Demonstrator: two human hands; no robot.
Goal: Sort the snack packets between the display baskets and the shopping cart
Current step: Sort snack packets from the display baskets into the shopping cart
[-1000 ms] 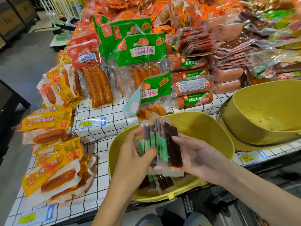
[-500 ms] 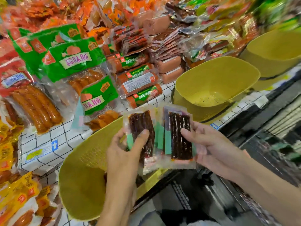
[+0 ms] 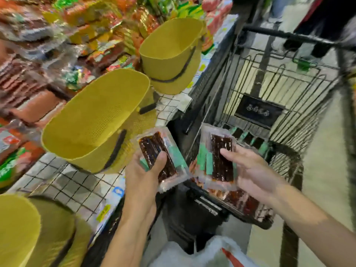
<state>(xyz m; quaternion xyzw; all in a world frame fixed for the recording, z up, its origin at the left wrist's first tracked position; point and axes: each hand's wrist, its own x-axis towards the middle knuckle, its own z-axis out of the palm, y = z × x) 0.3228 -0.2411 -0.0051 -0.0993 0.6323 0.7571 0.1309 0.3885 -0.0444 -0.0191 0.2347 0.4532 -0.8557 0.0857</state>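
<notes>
A: How's your light?
B: Bright, even, from overhead. Soft shadows only.
A: Sharpness?
B: Motion blur smears your shelf goods (image 3: 48,45); cart (image 3: 259,112) rails bend at the edges; blocky throughout.

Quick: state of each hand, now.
Left hand: holds a snack packet, thumb on top.
Right hand: holds a second packet, fingers across its front.

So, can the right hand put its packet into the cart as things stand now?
Probably yes. The right hand holds its packet over what seems to be the open cart, with nothing between; more packets lie in it below.
</notes>
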